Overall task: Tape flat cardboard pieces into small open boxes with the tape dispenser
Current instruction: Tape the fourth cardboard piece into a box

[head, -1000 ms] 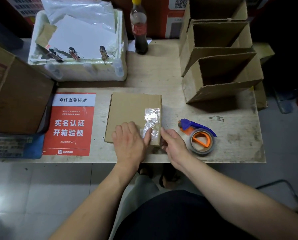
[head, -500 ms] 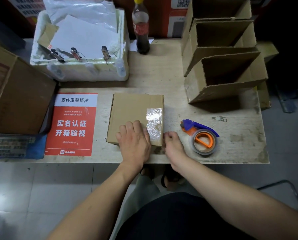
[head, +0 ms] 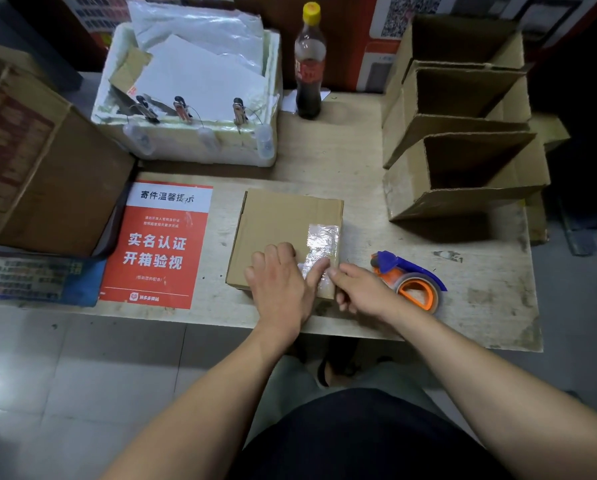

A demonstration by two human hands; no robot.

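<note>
A small brown cardboard box (head: pixel 283 223) lies bottom-up near the table's front edge, with a strip of clear tape (head: pixel 323 247) along its right side. My left hand (head: pixel 279 282) lies flat on the box's near part, thumb stretched onto the tape. My right hand (head: pixel 359 291) touches the box's near right corner with its fingertips; its other fingers curl under. The orange and blue tape dispenser (head: pixel 409 284) lies on the table just right of my right hand, untouched.
Three open taped boxes (head: pixel 463 168) stand in a row at the right of the wooden table (head: pixel 480 299). A white foam box (head: pixel 193 143) with papers, a dark drink bottle (head: pixel 309 64), a red notice (head: pixel 162 247) and a big carton (head: pixel 47 174) fill the back and left.
My left thumb has slid out onto the tape again. My right hand has risen from the box's near right side to its corner edge. The box and dispenser have not moved.
</note>
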